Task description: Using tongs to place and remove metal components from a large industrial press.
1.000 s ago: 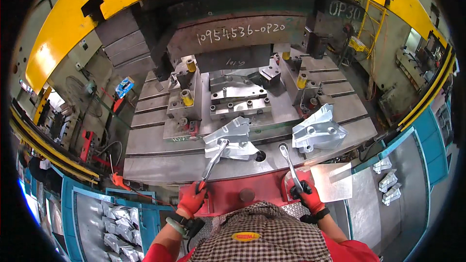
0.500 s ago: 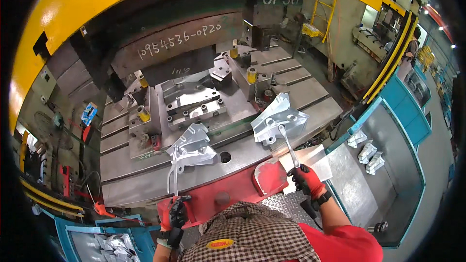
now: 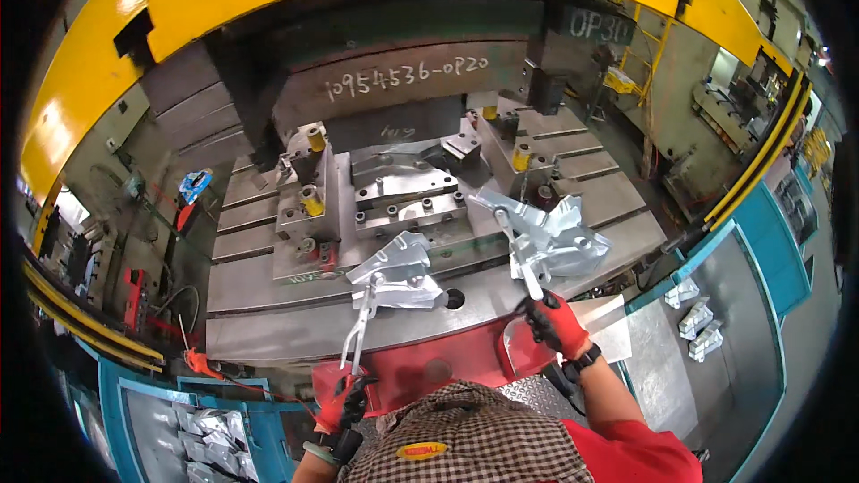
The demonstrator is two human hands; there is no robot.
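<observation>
Gloved in red and black, my left hand (image 3: 347,402) is closed around a silver metal hand tool (image 3: 355,340) with a long, split handle. Its far end meets a bent silver sheet-metal part (image 3: 398,273) at the front of the die bed. My right hand (image 3: 553,326), gloved alike, grips a silver rod-shaped tool (image 3: 526,264) with a rounded tip. That tool lies over the left side of a second formed sheet-metal part (image 3: 564,241); whether it clamps the part I cannot tell. Both parts are in front of the lower die (image 3: 407,188).
A red front ledge (image 3: 403,385) runs between me and the slotted press bed (image 3: 268,326). Yellow guide posts (image 3: 311,199) stand beside the die. Blue-framed bins with silver parts sit at right (image 3: 702,326) and lower left (image 3: 210,438). The upper press block (image 3: 403,80) hangs above.
My view has turned left, so the scene sits further right. The right tool's tip has moved from the middle of its part toward the upper left edge. Both hands keep their tools.
</observation>
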